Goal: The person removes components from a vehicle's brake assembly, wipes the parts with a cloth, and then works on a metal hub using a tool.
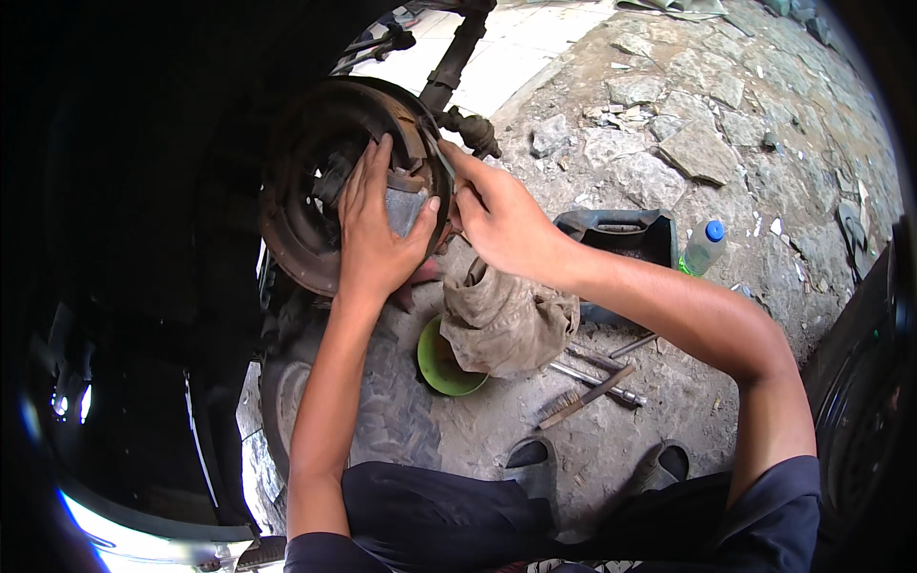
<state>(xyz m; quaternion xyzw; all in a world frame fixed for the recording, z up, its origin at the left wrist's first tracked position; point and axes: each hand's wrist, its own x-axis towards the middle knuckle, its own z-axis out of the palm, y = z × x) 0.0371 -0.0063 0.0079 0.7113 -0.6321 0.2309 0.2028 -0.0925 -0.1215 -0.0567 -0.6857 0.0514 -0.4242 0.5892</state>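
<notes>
A round, rusty wheel-hub assembly (pixel 296 244) with a curved brake shoe (pixel 406 134) is before me at upper centre. My left hand (pixel 382 234) grips a grey brake part (pixel 404 202) in it, fingers pointing up along the face and thumb at the right side. Just right of that, my right hand (pixel 501 215) is closed on a thin metal piece (pixel 445 160) against the assembly's right edge; its far end is hard to make out. Below my right hand lies a crumpled beige cloth (pixel 506 320), partly over a green bowl (pixel 441 374).
Black vehicle bodywork (pixel 134 286) fills the left, a tyre (pixel 382 411) lies below the hub. A dark tray (pixel 666 234), capped bottle (pixel 702 253), wire brush (pixel 564 409) and several metal tools (pixel 616 392) rest on broken paving (pixel 697 153). A dark wheel (pixel 850 401) stands at right.
</notes>
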